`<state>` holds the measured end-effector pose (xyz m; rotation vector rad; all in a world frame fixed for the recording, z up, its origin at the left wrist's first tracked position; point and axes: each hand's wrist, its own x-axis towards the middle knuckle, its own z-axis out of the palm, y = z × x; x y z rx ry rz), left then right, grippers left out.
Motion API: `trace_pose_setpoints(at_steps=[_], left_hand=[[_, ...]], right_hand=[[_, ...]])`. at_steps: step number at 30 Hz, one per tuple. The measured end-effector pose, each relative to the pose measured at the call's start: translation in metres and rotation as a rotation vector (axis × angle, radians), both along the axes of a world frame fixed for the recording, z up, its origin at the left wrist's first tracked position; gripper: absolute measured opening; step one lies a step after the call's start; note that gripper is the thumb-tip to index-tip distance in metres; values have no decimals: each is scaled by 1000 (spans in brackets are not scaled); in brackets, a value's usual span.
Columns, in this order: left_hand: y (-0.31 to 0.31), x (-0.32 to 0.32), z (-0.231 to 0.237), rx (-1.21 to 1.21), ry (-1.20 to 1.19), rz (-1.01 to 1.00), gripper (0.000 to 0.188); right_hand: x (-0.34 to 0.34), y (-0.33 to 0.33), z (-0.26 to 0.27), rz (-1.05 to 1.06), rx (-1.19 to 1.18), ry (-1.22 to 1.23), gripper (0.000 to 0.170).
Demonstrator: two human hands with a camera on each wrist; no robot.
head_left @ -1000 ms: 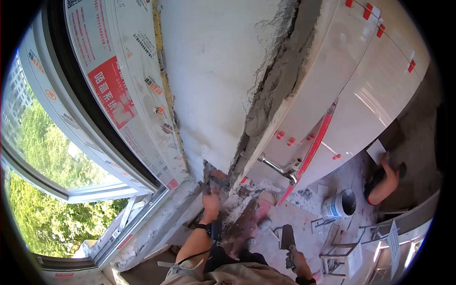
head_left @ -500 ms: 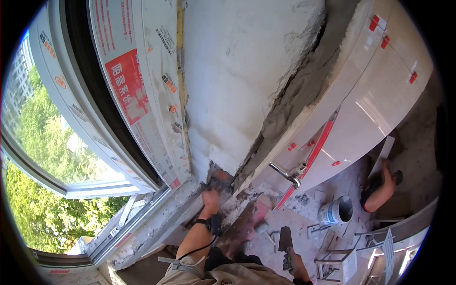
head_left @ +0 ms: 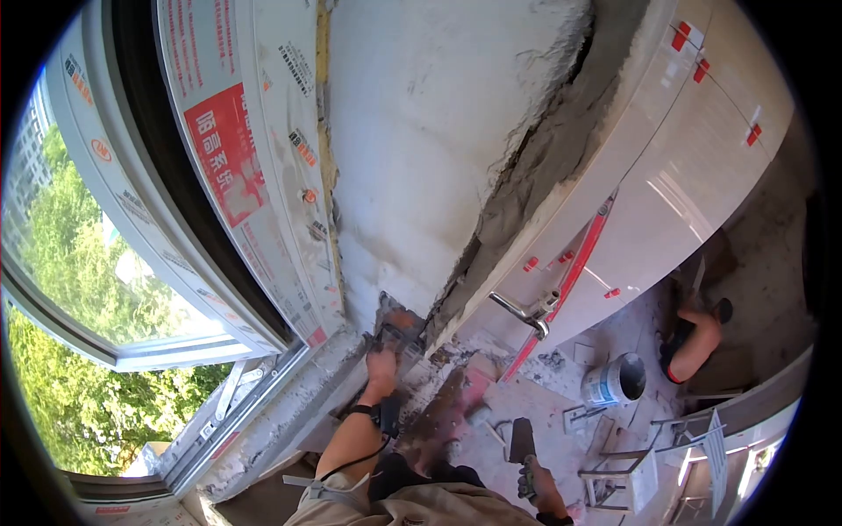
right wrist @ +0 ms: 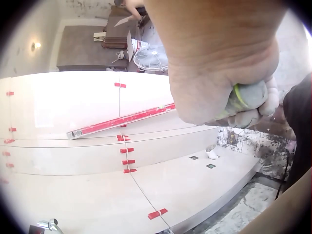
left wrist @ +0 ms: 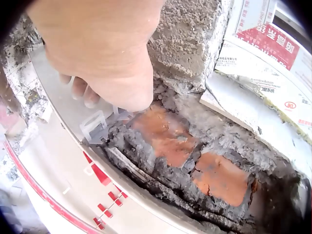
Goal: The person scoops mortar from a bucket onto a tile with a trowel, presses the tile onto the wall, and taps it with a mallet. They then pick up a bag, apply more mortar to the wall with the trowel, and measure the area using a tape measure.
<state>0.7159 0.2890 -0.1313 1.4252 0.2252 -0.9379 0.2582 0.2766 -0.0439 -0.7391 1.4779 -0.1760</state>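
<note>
My left hand (head_left: pixel 381 368) reaches down to the corner below the white wall, beside the exposed brick (head_left: pixel 408 320). In the left wrist view the left hand (left wrist: pixel 107 53) is over a glossy grey tile surface (left wrist: pixel 58 102), several fingertips showing beneath the palm; whether it grips something is hidden. A clear plastic clip (left wrist: pixel 95 127) stands close by, and orange bricks (left wrist: pixel 222 178) lie in rough grey mortar (left wrist: pixel 224 146). Low at the right, my right hand (head_left: pixel 539 482) grips a trowel (head_left: pixel 522 440), blade pointing away. The right wrist view shows the right hand (right wrist: pixel 219 63) around its green-grey handle (right wrist: pixel 248 96).
A red level (head_left: pixel 583 263) leans on the tiled wall (head_left: pixel 675 175) beside a chrome pipe fitting (head_left: pixel 526 316). A bucket (head_left: pixel 605 386) and metal-legged stools (head_left: pixel 636 482) stand on the floor. Another person's arm (head_left: pixel 697 346) is at the right; an open window (head_left: pixel 114 237) is at the left.
The view has shifted right then slightly back left. My left hand stays at the corner and my right hand keeps the trowel. The other person's arm and the pale piece by it have shifted.
</note>
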Motion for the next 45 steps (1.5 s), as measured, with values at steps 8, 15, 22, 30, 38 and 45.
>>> trace_pose_setpoints(at_steps=[8, 15, 22, 30, 38, 45], left_hand=[[7, -26, -1, 30, -74, -147, 24], [4, -31, -1, 18, -80, -123, 23], [9, -42, -1, -63, 35, 46, 22], [46, -86, 2, 75, -113, -26, 18], [40, -158, -62, 65, -184, -73, 26], [17, -222, -36, 188, -192, -57, 23]], right_hand=[[-6, 1, -5, 18, 34, -7, 45], [-12, 4, -3, 22, -8, 3, 46], [-31, 5, -10, -26, 35, -16, 47], [-49, -46, -43, 71, 87, -78, 47], [-91, -154, -67, 218, 89, -122, 46], [-153, -214, -85, 203, 68, -28, 49]])
